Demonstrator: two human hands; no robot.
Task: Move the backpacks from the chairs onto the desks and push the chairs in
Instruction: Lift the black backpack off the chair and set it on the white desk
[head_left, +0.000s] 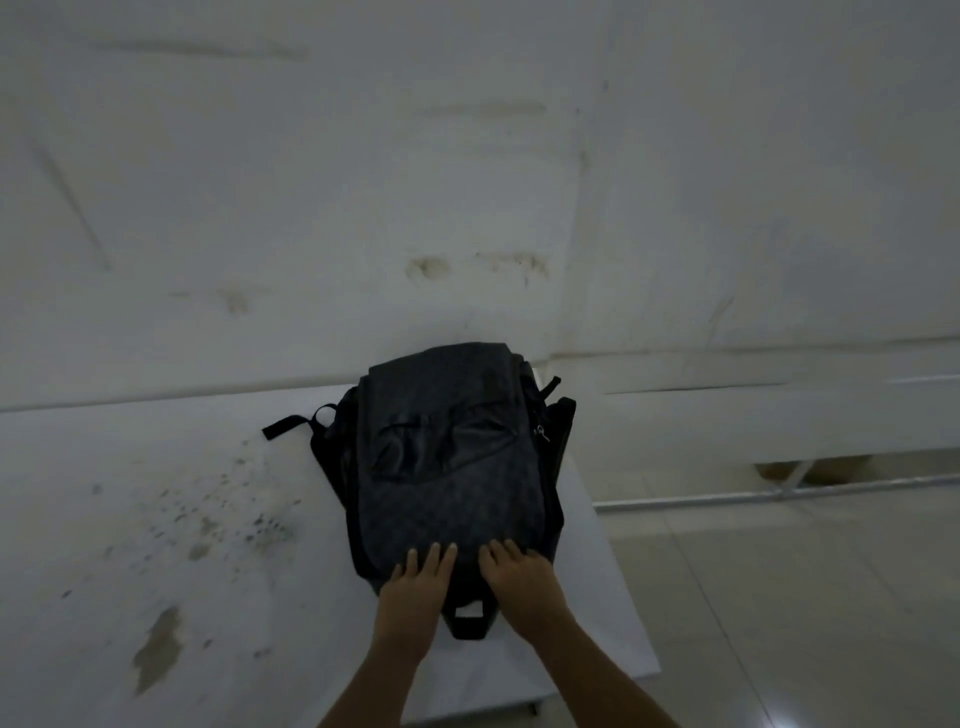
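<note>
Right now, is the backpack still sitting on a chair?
No, the backpack lies flat on the white desk, with the left hand and right hand resting on its near end.

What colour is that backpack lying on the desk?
Dark charcoal grey with black straps; the backpack shows in the head view, though lighting is dim.

The bottom edge cuts off both forearms; the backpack (447, 467) hides the desk (156, 519) beneath.

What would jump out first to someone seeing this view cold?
The dark backpack lying flat on the white desk, near its right edge. Both hands, left and right, rest flat on its near end. Brownish stains speckle the desk left of it.
</note>
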